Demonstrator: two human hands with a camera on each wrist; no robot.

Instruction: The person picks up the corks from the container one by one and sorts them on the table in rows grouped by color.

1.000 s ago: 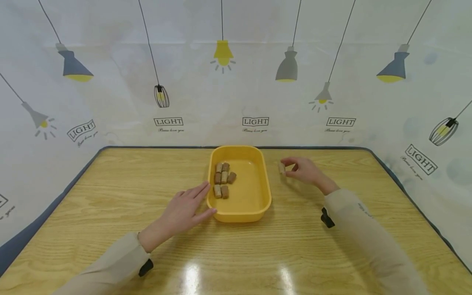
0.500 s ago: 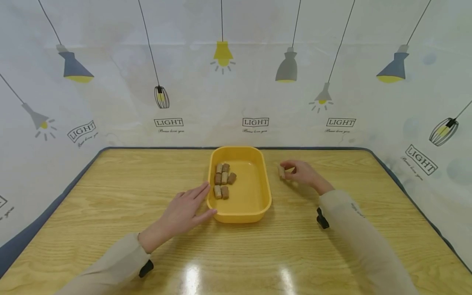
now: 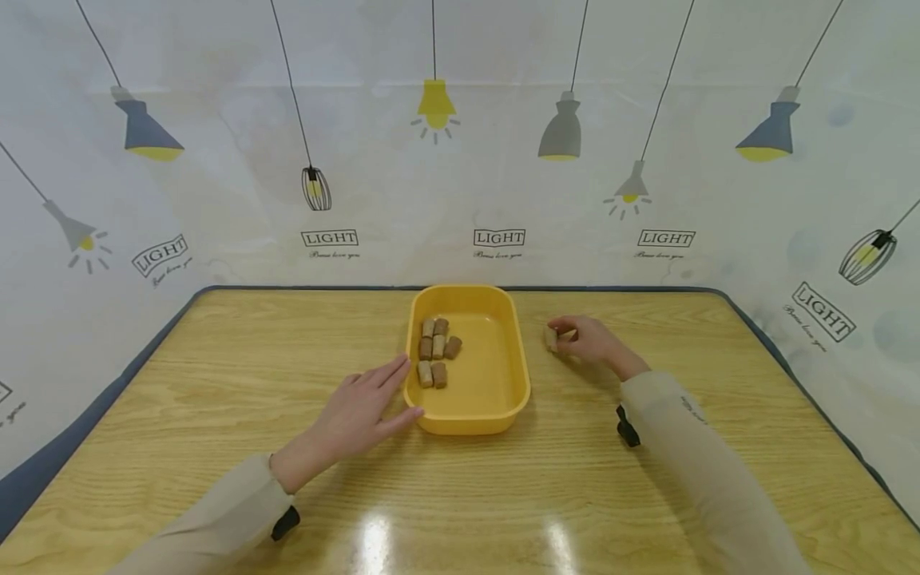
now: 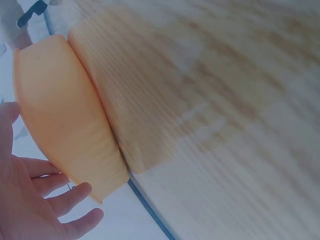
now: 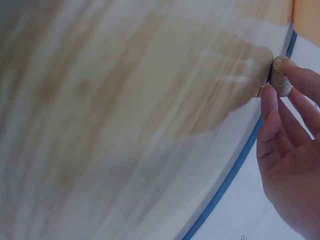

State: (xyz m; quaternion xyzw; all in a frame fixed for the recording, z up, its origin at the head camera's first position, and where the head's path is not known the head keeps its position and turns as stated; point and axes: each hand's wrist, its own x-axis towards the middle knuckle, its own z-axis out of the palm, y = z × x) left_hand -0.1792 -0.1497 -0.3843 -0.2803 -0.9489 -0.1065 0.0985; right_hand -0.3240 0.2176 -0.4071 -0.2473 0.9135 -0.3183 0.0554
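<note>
In the head view a yellow tray [image 3: 470,426] stands on the table, with several light and dark brown corks [image 3: 439,375] gathered along its left side. My left hand [image 3: 359,407] rests at the tray's left rim, fingers stretched out; the left wrist view shows the fingertips [image 4: 80,192] by the tray's outer wall. To the right of the tray, my right hand [image 3: 592,343] pinches a light cork [image 3: 551,339] between thumb and fingers. Seen from the right wrist, that cork [image 5: 281,77] is upright, close over the wooden surface.
The wooden table [image 3: 287,327] has a dark blue edge [image 3: 323,287] at the back. Behind it hangs a pale wall sheet [image 3: 402,184] printed with lamps. A black strap [image 3: 628,427] sits at the right sleeve, another strap [image 3: 286,523] at the left.
My right hand, with the cork pinched in it, has come slightly nearer over the table. The left hand, the tray and the corks inside look the same.
</note>
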